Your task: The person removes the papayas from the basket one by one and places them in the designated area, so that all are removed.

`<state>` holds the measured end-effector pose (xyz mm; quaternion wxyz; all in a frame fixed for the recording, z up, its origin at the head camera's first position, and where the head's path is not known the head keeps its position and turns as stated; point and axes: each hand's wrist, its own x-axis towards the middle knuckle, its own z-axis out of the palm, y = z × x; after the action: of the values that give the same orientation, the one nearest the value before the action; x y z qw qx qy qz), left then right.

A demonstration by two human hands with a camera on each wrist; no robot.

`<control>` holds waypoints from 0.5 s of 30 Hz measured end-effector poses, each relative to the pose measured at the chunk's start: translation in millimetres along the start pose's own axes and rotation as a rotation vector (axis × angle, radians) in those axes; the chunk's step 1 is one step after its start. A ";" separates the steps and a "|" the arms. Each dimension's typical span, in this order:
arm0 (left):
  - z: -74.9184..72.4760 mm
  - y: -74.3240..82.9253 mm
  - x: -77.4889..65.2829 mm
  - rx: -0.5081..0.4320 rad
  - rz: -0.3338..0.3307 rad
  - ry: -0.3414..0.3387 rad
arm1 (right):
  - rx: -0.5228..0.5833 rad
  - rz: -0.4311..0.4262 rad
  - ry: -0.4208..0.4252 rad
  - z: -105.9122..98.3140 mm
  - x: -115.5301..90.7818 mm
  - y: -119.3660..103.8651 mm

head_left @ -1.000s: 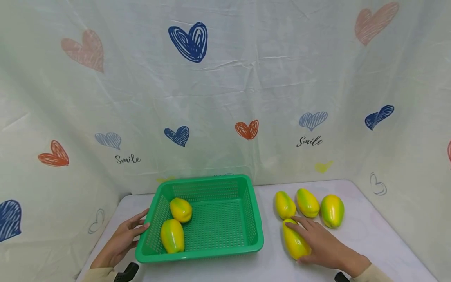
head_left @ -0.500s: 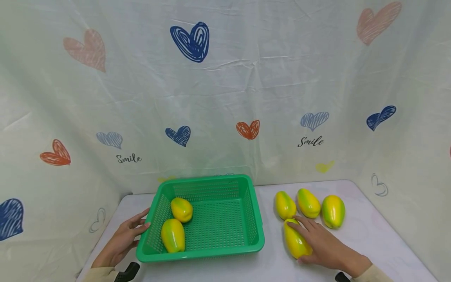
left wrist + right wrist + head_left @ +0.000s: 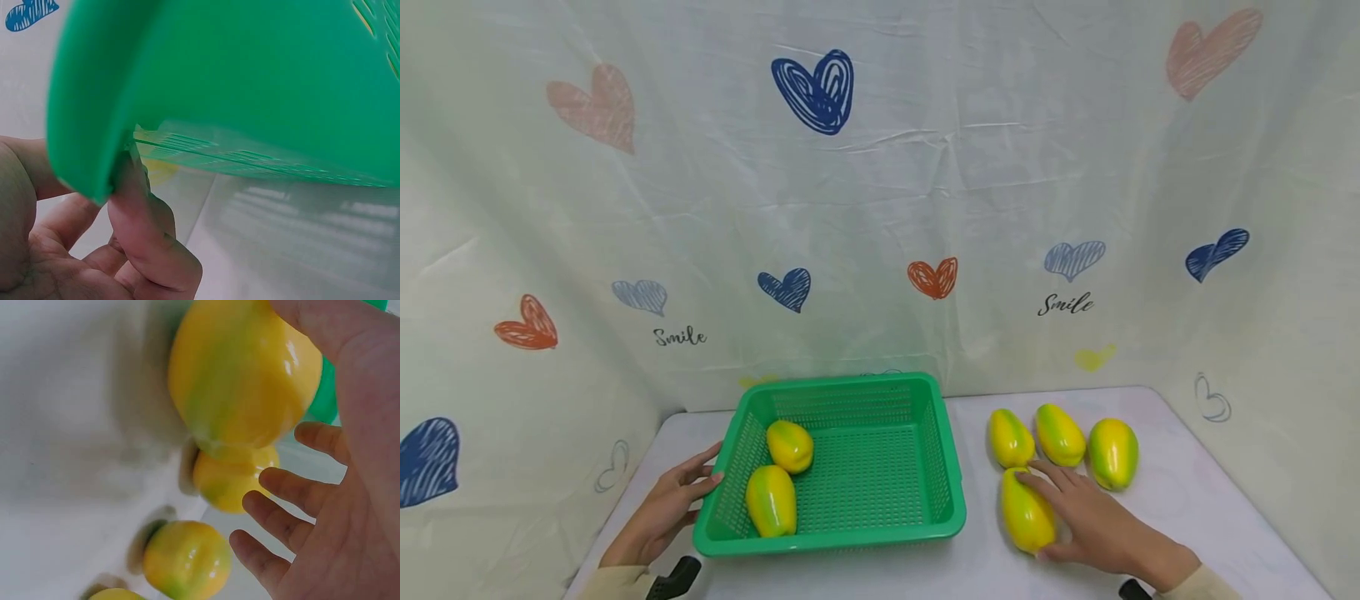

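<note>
Nearest to us, at the lower edge of the head view, two pale sleeves [image 3: 1201,583] come in, each with a black device [image 3: 675,579] by the wrist. Just ahead of the right one we see the right hand [image 3: 1093,521], its fingers spread and extended around the near yellow-green fruit [image 3: 1026,512], with nothing clasped. The fruit lies on the white tabletop [image 3: 985,575] at the hand's inner side, fingertips by its far end and thumb by its near end; whether they touch it, we cannot tell. In the right wrist view we find the four fingers straight and set apart, the thumb overlapping the fruit's outline. Across to the left, we see the left hand [image 3: 664,510] gripping the left rim of the green basket [image 3: 831,546], digits on both sides of the edge. Inside, close to that hand, we see a larger fruit [image 3: 771,502] and, just behind it, a smaller fruit [image 3: 790,447]. Beyond the right hand's fingertips lie three more: a left fruit [image 3: 1011,438], a middle fruit [image 3: 1061,435] and a right fruit [image 3: 1113,454]. Farthest off, we face a pale hanging cloth [image 3: 880,192] printed with hearts and the word "Smile".
</note>
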<state>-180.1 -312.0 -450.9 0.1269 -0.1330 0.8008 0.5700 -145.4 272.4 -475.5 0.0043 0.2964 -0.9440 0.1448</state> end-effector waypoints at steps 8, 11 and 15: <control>0.5 2.0 -1.5 0.002 0.010 0.008 | -0.039 -0.042 0.043 -25.1 12.5 -8.6; 0.5 1.7 -1.6 0.003 0.009 0.006 | -0.016 -0.047 0.032 -35.7 20.5 -14.2; 1.1 1.1 -1.9 0.000 0.006 0.007 | -0.017 -0.077 0.038 -46.4 32.7 -22.8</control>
<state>-178.6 -310.5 -449.6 0.1223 -0.1330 0.8015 0.5700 -163.2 249.1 -421.8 0.0301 0.3295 -0.9329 0.1421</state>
